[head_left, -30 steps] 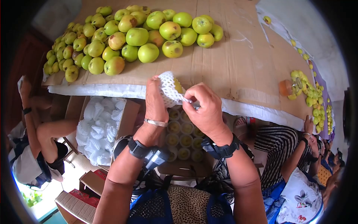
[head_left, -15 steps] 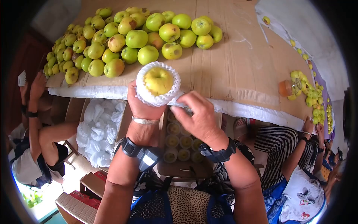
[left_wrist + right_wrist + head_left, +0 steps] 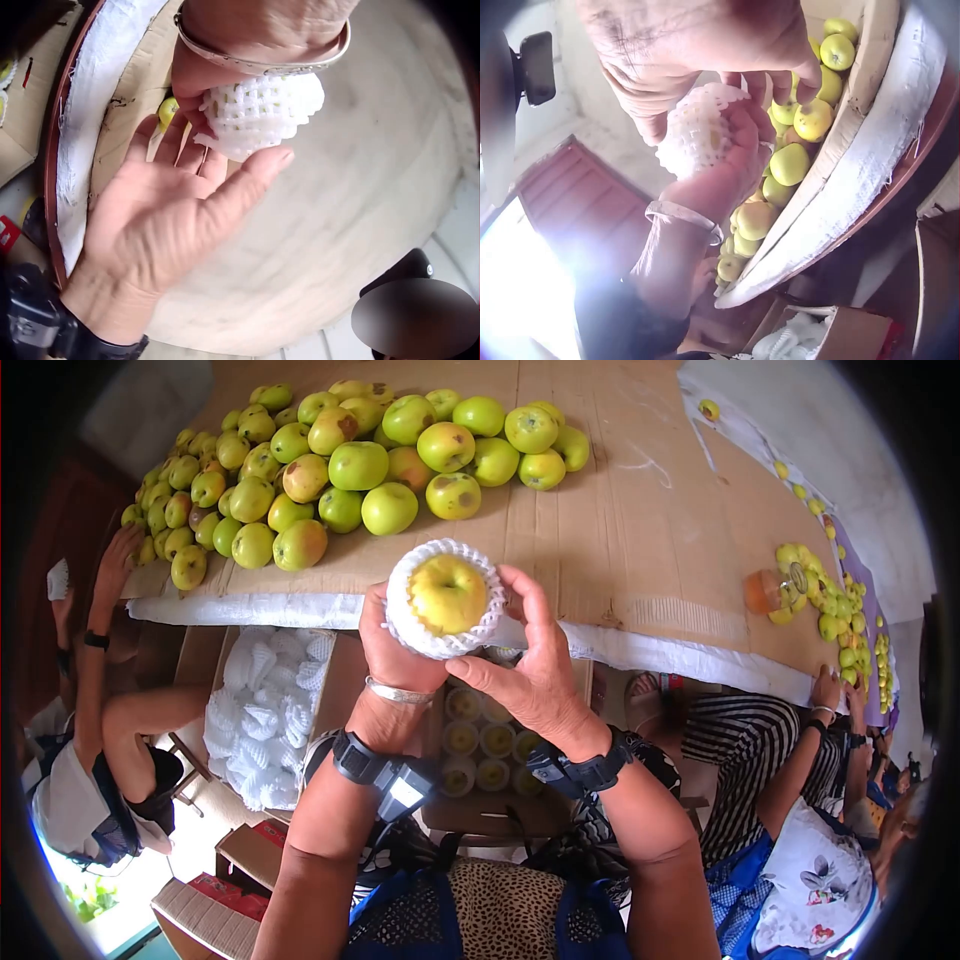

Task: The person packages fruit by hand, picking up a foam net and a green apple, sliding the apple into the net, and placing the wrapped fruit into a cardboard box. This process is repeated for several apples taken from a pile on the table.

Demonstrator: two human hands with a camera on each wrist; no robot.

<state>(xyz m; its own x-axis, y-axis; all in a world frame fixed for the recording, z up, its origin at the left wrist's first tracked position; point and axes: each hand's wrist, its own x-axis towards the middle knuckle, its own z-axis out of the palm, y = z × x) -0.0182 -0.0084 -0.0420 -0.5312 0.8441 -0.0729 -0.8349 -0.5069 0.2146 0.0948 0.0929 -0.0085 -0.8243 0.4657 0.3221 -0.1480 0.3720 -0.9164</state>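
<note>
A yellow-green apple (image 3: 450, 595) sits stem end up inside a white foam net (image 3: 398, 610), its top showing through the net's round opening. My left hand (image 3: 398, 660) grips the netted apple from the left and below, above the table's near edge. On the other side is my right hand (image 3: 540, 685), its fingers spread along the net and its thumb by the lower rim. The left wrist view shows my right hand's open palm (image 3: 161, 217) beside the net. In the right wrist view, left-hand fingers (image 3: 742, 142) wrap round the foam net (image 3: 694, 139).
Many loose apples (image 3: 390, 508) are heaped on the cardboard-covered table (image 3: 640, 550). Below its edge, a box of foam nets (image 3: 262, 710) stands left, and a carton of netted apples (image 3: 497, 740) lies in front of me. Other people's arms (image 3: 800, 765) reach in at both sides.
The netted apple has turned from sideways to opening up, then shifted slightly right. My right hand has let go of the net's edge and spread its fingers beside it.
</note>
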